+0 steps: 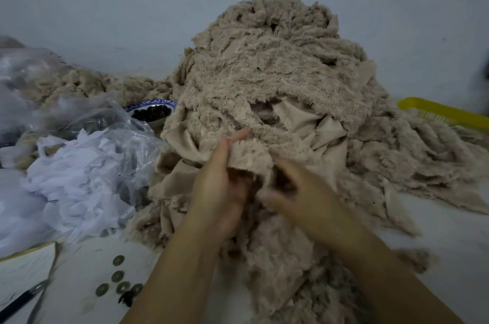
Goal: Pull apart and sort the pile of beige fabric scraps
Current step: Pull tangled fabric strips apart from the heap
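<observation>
Tall heap of fuzzy beige fabric scraps (267,72), mid-table, against wall

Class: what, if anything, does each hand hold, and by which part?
The left hand grips a fluffy beige fabric scrap by its lower edge. The right hand is too blurred to tell.

Behind the scrap (248,157) gripped by the left hand (219,191) the pile (277,67) is heaped; bowl (153,102) and bags (119,125) are set left, coins (117,276) nearer left, basket (436,112) right.

The single head-worn camera looked forward and down, close over the fabric pile (264,72) on the tabletop (449,231).
</observation>
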Motion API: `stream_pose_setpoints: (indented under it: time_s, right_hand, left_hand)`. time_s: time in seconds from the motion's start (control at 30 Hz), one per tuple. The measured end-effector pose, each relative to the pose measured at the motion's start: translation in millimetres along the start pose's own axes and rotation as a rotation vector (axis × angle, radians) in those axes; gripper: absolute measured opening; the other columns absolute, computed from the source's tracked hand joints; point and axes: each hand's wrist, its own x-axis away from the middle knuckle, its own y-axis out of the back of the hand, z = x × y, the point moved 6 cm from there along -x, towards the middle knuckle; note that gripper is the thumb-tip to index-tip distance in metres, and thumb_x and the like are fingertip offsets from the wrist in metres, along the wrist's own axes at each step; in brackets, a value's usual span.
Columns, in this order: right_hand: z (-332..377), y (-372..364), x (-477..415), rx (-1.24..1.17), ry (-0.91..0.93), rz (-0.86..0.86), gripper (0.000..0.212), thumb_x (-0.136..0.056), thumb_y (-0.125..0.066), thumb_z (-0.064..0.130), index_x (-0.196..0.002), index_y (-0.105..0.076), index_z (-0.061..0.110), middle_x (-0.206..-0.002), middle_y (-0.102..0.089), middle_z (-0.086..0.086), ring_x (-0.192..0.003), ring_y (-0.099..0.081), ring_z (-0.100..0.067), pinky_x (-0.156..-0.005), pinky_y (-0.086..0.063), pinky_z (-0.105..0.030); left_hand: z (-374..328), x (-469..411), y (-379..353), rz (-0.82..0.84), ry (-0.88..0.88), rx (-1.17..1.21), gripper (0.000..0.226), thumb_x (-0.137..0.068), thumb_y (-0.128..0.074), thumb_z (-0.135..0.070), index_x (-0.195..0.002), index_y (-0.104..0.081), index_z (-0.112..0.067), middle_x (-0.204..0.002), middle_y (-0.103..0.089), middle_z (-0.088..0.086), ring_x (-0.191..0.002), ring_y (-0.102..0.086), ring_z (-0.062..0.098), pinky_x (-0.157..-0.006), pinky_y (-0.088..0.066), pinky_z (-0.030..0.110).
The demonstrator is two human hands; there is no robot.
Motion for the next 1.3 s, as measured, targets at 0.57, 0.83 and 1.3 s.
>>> stream_pose_setpoints:
  time_s: [0.57,0.83,1.3]
  right_hand:
    - [-52.1,10.2,-2.6,-1.603,-0.563,-0.256,0.043,-0.101,-0.042,0.035,-0.114,-0.068,0.005,-0.102,-0.074,-0.015,-0.087,-0.074,-0.023,-0.076,-0.061,-0.034]
    - [-50.8,0.4,-1.9,-1.474,-0.64,-0.092,0.055,-0.097,-0.055,0.043,-0.132,-0.061,0.002,-0.132,-0.063,-0.021,-0.122,-0.062,-0.03,-0.108,-0.044,-0.041]
    - [-71.5,17.6,0.3,-1.453,-0.672,-0.228,0.062,-0.082,-0.063,0.058,-0.125,-0.068,0.013,-0.119,-0.071,-0.016,-0.108,-0.069,-0.035,-0.09,-0.056,-0.047]
  left_hand:
    - [40.6,-4.1,3.7,-0.005,0.117,-0.675,0.055,-0.1,-0.045,-0.056,-0.071,-0.08,-0.025,-0.077,-0.077,0.001,-0.061,-0.07,0.01,-0.055,-0.05,0.019]
    - [54.6,-4.4,-11.0,0.114,0.269,0.001,0.043,-0.089,-0.064,-0.036,-0.123,-0.07,-0.012,-0.12,-0.072,0.01,-0.116,-0.067,0.024,-0.095,-0.057,0.036]
    - [17.2,-9.4,34.8,-0.306,-0.103,-0.488,0.015,-0.094,-0.068,-0.028,-0.107,-0.062,-0.028,-0.106,-0.064,-0.003,-0.094,-0.063,0.012,-0.085,-0.053,0.025]
